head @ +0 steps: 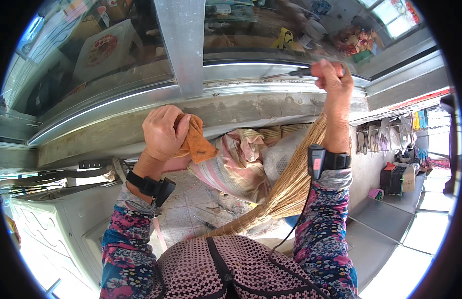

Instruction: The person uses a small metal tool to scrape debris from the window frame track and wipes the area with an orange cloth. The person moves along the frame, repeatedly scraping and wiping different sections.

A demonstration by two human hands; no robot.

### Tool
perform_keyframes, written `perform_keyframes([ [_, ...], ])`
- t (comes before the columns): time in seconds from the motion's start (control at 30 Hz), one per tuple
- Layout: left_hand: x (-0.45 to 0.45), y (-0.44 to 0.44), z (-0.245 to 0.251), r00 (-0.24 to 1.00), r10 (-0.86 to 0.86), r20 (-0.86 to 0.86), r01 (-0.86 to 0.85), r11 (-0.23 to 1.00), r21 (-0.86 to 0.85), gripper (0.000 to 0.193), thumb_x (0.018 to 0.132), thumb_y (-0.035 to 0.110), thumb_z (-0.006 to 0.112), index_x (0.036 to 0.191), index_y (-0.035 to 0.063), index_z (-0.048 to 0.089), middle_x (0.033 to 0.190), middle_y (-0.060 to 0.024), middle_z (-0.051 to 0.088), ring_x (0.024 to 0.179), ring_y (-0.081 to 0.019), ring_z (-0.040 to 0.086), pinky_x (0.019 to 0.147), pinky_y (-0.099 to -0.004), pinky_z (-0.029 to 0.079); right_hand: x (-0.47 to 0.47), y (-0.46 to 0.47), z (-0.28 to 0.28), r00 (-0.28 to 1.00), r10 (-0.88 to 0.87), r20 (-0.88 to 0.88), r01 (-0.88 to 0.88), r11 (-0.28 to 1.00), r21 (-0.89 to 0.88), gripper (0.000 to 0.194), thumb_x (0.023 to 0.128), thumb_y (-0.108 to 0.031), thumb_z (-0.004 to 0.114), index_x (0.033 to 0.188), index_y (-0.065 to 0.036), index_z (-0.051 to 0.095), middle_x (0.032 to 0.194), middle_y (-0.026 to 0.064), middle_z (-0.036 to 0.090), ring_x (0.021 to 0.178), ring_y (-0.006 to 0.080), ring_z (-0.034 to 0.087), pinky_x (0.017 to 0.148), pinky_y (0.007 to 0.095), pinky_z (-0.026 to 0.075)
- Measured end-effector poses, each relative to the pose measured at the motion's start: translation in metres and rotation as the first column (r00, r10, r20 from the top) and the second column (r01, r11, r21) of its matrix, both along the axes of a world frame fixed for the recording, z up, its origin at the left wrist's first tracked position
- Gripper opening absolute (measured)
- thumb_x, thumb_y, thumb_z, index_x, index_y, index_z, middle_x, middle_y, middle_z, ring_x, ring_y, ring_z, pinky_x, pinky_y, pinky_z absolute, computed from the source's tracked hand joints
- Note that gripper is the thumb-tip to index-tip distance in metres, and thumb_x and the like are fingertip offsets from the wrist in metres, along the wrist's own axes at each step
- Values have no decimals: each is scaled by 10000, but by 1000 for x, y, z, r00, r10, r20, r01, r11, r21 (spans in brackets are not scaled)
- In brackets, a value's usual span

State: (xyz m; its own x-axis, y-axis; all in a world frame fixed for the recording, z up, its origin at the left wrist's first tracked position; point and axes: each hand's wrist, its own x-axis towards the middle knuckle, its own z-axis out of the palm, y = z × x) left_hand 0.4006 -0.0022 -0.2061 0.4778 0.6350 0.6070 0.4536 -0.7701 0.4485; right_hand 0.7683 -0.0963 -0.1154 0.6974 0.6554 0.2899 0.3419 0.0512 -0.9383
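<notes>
In my right hand [333, 80] is a screwdriver [300, 72] with a red and black handle. Its thin metal shaft points left, and the tip is at the sliding-window track [268, 85] or very close to it. My left hand [162, 130] grips a folded orange cloth [197, 140], which hangs in front of the concrete sill [238, 112]. Behind both hands stand glass window panes [249, 37] in an aluminium frame, with a wide upright [184, 45] between them.
Below the sill lie a striped fabric sack [234, 164] and a straw broom [290, 179]. At left stands a white appliance [48, 224]. Wires and another screwdriver [205, 223] lie on the tiled floor. A rack of footwear [384, 136] hangs at right.
</notes>
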Motion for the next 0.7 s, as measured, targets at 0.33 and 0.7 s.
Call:
perform_keyframes([
  [0.33,-1,-1,0,1000,9,-5,-9,1000,3,174,794,116,752,727,78,596,693,-80,621,646,-315,608,623,-391,490,-4,-13,14,999,-13,43,10,997,70,228,922,-210,755,935,-45,599,810,76,735,610,80,629,533,206,486],
  [0.7,-2,3,-2,1000,-3,-3,3,1000,-7,173,791,112,750,727,73,594,691,-86,615,641,-323,596,620,-398,484,14,-1,-11,997,-53,-61,53,999,0,244,940,-256,729,841,-74,599,784,61,724,570,76,562,550,214,461],
])
